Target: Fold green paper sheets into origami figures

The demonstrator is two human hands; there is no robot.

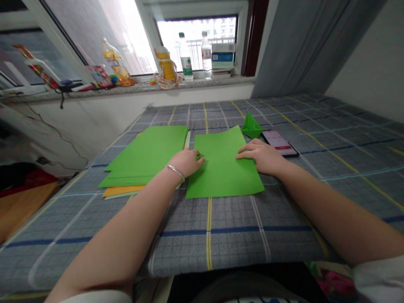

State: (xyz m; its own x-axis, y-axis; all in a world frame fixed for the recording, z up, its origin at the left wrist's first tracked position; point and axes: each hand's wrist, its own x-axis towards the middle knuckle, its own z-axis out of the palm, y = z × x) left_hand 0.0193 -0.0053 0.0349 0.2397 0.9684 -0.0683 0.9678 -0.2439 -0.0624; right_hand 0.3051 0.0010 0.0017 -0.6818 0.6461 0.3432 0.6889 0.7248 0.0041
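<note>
A single green sheet of paper (pixel 221 168) lies on the checked cloth in front of me, its right side slightly lifted. My left hand (pixel 187 162) rests at the sheet's left edge, thumb and forefinger a little apart on the paper; its other fingers are partly hidden. A silver bangle circles that wrist. Across the right edge, my right hand (pixel 257 155) lies with its fingers stretched out over the sheet. To the left is a stack of paper (pixel 148 147), green on top, with orange and pale sheets showing beneath. Behind my right hand stands a folded green paper shape (pixel 251 126).
A phone (pixel 279 143) with a lit screen lies beyond my right forearm. The plaid cloth (pixel 227 248) covers the whole surface. On the windowsill stand two clear bottles (pixel 186 59), a yellow water bottle (pixel 167 67), an orange drink bottle (pixel 116 63) and stacked boxes (pixel 223 57).
</note>
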